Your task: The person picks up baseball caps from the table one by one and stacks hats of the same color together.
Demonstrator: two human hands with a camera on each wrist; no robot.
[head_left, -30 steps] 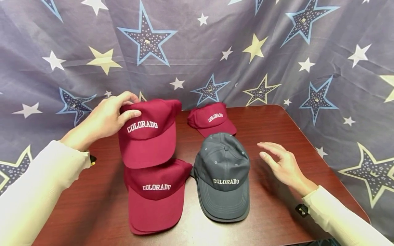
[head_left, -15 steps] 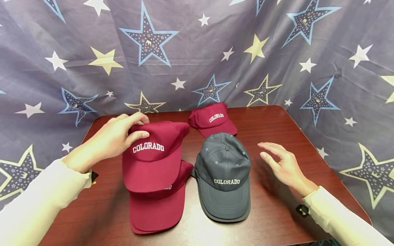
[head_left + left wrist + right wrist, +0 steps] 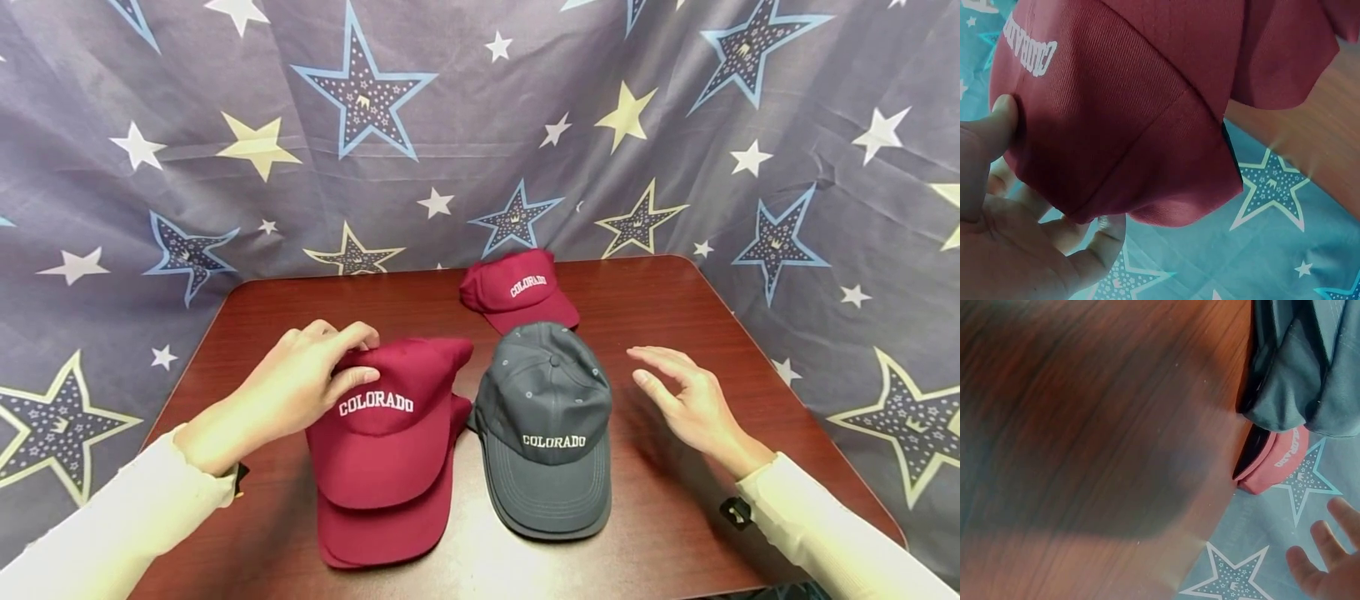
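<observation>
My left hand [image 3: 300, 379] pinches the crown of a maroon cap [image 3: 390, 450] lettered COLORADO, thumb in front and fingers behind. In the left wrist view the thumb [image 3: 1002, 125] presses on the cap's front cloth. This cap overlaps a lower maroon cap [image 3: 386, 537], most of which it hides; only the brim and right edge show. To the right, a dark grey COLORADO cap [image 3: 551, 400] sits on what looks like another brim beneath it. My right hand [image 3: 697, 408] hovers right of the grey cap, fingers extended, holding nothing.
Behind the grey cap, a third maroon cap [image 3: 517, 287] lies near the back of the brown wooden table [image 3: 652, 292]. A grey curtain printed with stars [image 3: 450, 100] hangs along the back and sides.
My left hand has come down and slightly to the right with the maroon cap, so it covers the lower cap's lettering. My right hand has stayed in place.
</observation>
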